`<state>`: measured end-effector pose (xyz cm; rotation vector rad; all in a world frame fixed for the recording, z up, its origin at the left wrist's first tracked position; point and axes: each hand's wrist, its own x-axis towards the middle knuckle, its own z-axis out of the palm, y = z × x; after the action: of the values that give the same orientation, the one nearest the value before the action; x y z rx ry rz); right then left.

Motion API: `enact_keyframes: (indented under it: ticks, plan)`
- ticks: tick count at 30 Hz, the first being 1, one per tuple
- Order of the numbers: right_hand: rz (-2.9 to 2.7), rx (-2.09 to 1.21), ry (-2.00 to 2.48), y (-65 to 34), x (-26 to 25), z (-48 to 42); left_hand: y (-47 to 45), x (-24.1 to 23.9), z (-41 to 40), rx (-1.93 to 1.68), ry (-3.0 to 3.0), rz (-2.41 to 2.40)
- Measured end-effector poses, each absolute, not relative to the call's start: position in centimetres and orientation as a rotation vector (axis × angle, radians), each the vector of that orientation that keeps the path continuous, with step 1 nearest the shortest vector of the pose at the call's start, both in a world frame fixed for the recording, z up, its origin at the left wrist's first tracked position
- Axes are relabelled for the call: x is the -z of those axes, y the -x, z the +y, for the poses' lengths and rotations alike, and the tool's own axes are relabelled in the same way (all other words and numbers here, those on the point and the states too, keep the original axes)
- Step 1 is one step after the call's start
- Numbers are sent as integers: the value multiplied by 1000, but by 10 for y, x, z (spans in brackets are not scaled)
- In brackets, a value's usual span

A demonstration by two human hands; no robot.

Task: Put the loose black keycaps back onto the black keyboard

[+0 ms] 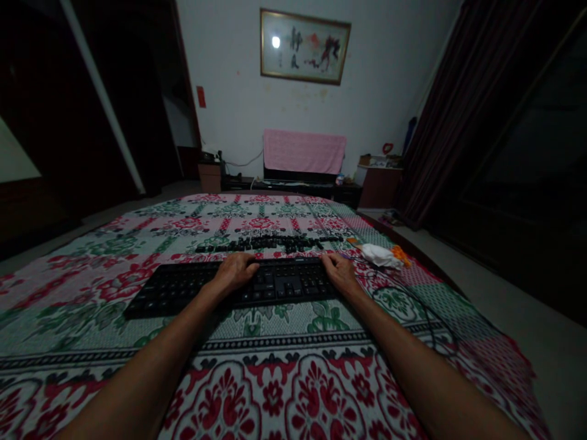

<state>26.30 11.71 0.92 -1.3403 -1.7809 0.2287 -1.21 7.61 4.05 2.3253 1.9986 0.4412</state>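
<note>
A black keyboard (183,287) lies across a bed covered with a red, green and white patterned spread (275,379). My left hand (235,272) rests on the middle of the keyboard with fingers curled over its far edge. My right hand (338,270) sits on the keyboard's right end, fingers bent over the keys. Just beyond the keyboard lies a row of loose black keycaps (266,243). A black cable (413,305) runs from the keyboard's right side across the spread.
A crumpled white cloth with something orange (383,255) lies to the right of the keyboard. Beyond the bed stand a low cabinet with a pink cloth (303,151) draped over it, a framed picture (304,46) and dark curtains (449,122) at right.
</note>
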Motion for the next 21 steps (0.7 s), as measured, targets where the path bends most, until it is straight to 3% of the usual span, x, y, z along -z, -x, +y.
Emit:
enact_keyframes:
  ticks: [21]
  plan:
    - [-1800,-290,1274,-252,-13,109,-11,-45,71,-462,-2285,1929]
